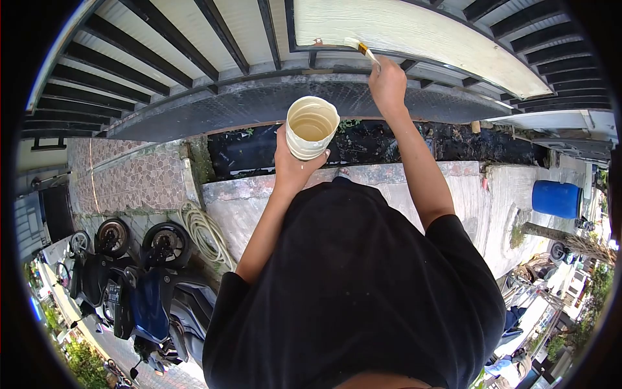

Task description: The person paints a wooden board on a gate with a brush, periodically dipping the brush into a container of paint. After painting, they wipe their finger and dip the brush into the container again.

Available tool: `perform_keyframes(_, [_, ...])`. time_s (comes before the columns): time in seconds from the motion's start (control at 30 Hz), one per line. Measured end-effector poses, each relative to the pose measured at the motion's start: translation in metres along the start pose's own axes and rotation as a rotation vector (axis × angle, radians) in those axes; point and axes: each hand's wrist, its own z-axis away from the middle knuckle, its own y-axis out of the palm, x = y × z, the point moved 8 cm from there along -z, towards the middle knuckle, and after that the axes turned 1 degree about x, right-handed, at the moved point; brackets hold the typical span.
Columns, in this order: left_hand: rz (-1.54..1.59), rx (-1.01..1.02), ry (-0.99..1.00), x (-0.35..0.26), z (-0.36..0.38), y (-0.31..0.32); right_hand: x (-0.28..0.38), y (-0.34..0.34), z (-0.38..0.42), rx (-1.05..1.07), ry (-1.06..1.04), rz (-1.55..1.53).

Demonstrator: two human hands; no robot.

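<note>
At panel (421, 24) | pinching brush (368, 52) in right hand (389, 83) | clasping cup (308, 148) in left hand (295, 171) | likely mid-coating | probably needing steady sideways strokes

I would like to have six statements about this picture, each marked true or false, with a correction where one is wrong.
1. The left hand holds the cup. True.
2. The brush is at the lower edge of the panel, as seen in the picture. True.
3. The brush is in the left hand. False: the right hand holds it.
4. The barrel is red. False: it is blue.
5. The hose lies coiled near a motorcycle. True.
6. The shirt is white. False: it is black.
</note>
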Motion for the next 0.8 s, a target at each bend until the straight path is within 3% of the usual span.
perform_keyframes(0.2, [-0.008, -0.001, 0.007, -0.002, 0.0, -0.001, -0.022, -0.029, 0.016, -0.044, 0.066, -0.036])
perform_keyframes(0.3, [-0.028, -0.009, -0.013, 0.0, 0.001, -0.002, -0.022, -0.03, 0.024, 0.061, 0.201, -0.141])
perform_keyframes(0.37, [0.035, -0.008, -0.023, 0.002, 0.001, -0.003, -0.011, -0.026, 0.029, -0.022, -0.001, -0.182])
perform_keyframes(0.47, [0.052, -0.007, -0.022, 0.001, 0.002, -0.003, 0.013, -0.012, 0.03, 0.009, -0.071, -0.2])
perform_keyframes(0.6, [0.025, -0.018, -0.012, 0.002, 0.003, -0.004, 0.04, 0.015, 0.025, 0.136, -0.013, -0.295])
perform_keyframes(0.8, [0.042, -0.037, 0.002, -0.004, 0.005, -0.009, 0.071, 0.034, 0.015, 0.111, -0.018, -0.273])
